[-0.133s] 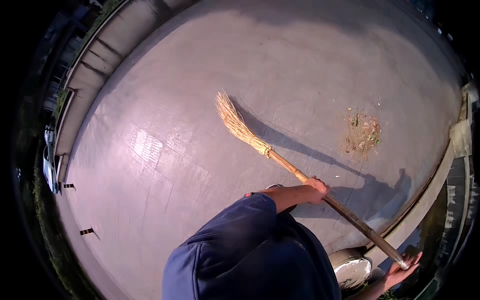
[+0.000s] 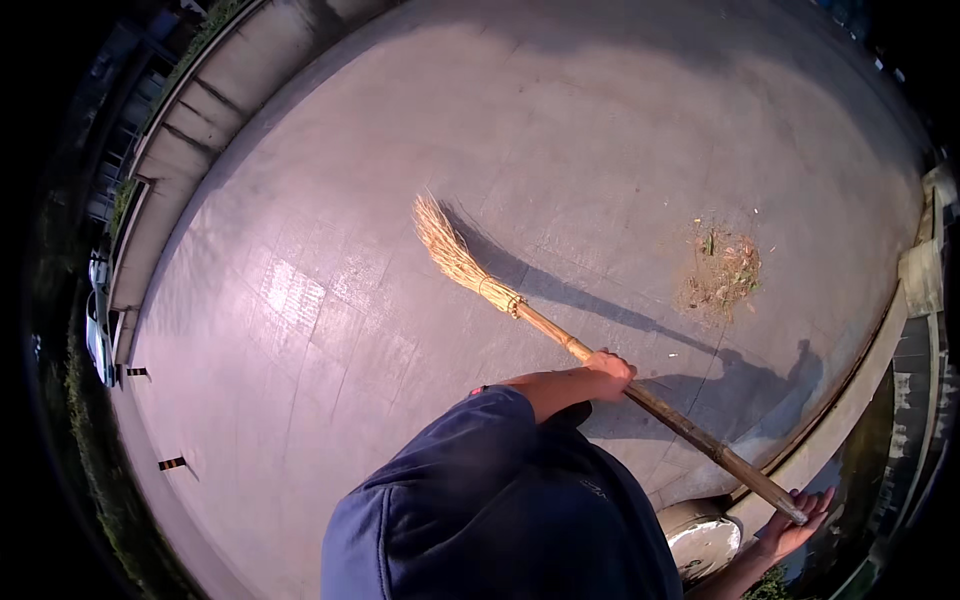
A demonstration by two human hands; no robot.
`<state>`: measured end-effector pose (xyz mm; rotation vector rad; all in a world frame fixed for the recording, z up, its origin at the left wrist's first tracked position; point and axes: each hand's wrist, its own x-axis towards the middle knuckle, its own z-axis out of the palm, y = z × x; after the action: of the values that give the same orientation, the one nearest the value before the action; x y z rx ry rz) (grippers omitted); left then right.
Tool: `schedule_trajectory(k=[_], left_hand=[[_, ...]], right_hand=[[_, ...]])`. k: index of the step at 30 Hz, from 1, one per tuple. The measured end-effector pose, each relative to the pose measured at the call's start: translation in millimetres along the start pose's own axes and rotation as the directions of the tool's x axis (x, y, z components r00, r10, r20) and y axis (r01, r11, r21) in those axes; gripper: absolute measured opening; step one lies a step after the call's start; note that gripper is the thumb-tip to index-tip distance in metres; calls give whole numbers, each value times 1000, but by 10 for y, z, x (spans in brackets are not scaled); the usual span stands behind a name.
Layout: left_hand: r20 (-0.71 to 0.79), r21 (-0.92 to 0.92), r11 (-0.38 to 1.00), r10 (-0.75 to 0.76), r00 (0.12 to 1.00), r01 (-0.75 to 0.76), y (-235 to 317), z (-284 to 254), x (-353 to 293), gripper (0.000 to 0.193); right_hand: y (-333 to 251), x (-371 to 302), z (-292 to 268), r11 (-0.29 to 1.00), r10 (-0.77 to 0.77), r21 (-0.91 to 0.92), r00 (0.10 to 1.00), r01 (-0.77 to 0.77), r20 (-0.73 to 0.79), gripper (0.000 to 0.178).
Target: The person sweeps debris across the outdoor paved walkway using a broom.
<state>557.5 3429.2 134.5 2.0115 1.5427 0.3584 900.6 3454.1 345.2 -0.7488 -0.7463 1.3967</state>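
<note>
A straw broom (image 2: 460,262) with a long bamboo handle slants across the view, its pale bristles at the upper left and its handle end at the lower right. My left hand (image 2: 608,375) is closed round the middle of the handle. Down at the handle's end, my right hand (image 2: 798,522) holds the tip against the palm, with some fingers loosely extended. A small heap of dry leaves and debris (image 2: 725,272) lies on the pavement to the right of the bristles, apart from them. The broom's shadow falls between the two.
Grey paving (image 2: 330,400) spreads all around. At the right runs a low kerb (image 2: 850,435) with a ditch beyond. A round container with a whitish top (image 2: 705,548) stands close by my right arm. A concrete wall (image 2: 200,125) bounds the far left, with short striped posts (image 2: 172,463) nearer.
The broom has shifted a little to the left, its bristles moving away from the debris heap. Both my hands have moved left with it.
</note>
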Motion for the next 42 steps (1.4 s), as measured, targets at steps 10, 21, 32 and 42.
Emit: schedule_trajectory(k=[10,21,32,42], left_hand=[[26,176,726,-679,734,665,-1614,-657,-2068,16],[59,134,988,-89,994,81,-1178,-1562,783,14],[-43,13,934,356,933,-356,191,-2276,1802,10],[173,231,937,-303,937,260,-2379,-2124,165,20]], right_hand=[[1562,-263,1540,907,402,-45,830,-418,388,28],[257,104,1848,965,-156,-227,984,134,-80,23],[-836,-16,2843,570,-794,-550,580,610,-179,28],[1424,1387,2273,995,96,-32,986,-92,139,29]])
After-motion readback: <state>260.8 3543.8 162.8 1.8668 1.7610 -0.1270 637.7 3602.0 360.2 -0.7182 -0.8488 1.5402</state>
